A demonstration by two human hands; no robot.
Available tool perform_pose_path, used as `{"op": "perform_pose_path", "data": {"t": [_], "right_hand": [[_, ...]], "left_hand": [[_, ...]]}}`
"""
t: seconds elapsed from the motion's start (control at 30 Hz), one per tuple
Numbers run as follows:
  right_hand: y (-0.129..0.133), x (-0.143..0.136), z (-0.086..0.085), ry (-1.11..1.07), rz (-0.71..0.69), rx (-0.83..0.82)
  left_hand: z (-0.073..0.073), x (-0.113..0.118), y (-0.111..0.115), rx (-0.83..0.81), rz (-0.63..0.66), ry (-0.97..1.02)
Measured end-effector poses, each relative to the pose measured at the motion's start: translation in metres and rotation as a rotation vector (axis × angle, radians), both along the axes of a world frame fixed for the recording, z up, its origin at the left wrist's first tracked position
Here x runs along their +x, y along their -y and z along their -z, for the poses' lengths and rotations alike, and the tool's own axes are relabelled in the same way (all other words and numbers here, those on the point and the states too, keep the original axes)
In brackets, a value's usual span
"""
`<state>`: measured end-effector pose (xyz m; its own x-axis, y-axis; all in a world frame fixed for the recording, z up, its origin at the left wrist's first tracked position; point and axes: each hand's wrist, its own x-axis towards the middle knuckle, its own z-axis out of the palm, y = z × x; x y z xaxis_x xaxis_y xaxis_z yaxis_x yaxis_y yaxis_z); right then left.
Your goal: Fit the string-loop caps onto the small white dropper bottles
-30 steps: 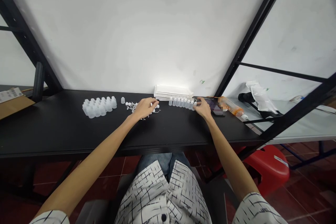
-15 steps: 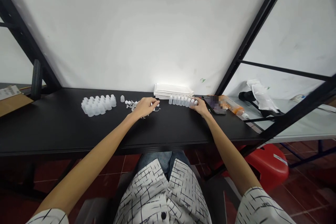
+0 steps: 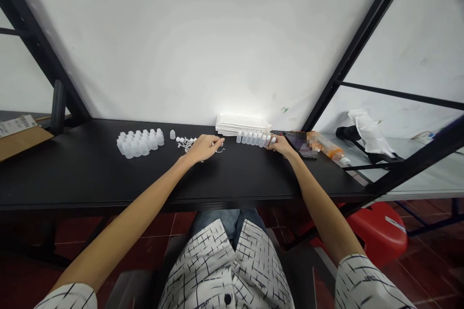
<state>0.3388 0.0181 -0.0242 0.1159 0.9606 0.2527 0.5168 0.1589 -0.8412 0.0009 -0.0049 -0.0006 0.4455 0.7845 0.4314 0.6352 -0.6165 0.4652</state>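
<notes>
Curls the nearer right hand (image 3: 283,146), grip unclear, at a row of upright translucent-white plastic bottles (image 3: 253,139) running left from its fingertips, and bunches the left hand (image 3: 202,147), hold hidden, beside white plastic caps (image 3: 191,140).

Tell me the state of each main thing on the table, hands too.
Left hand: curled, grip unclear
Right hand: curled, grip unclear
Small bottles: lined up
Translucent cluster: standing, grouped
Lone translucent piece: standing apart
White bits: scattered, partly hidden
White stack: flat
Phone: flat
Orange bottle: lying, capped
</notes>
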Motion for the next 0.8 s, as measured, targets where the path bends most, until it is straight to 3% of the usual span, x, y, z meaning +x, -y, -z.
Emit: {"op": "perform_pose_path", "data": {"t": [0.43, 0.8], "right_hand": [[-0.007, -0.003, 0.007, 0.022, -0.015, 0.012], [-0.020, 0.010, 0.003, 0.019, -0.088, -0.067]], "left_hand": [[-0.001, 0.001, 0.001, -0.039, -0.001, 0.005], [-0.003, 0.000, 0.004, -0.072, -0.034, 0.006]]}}
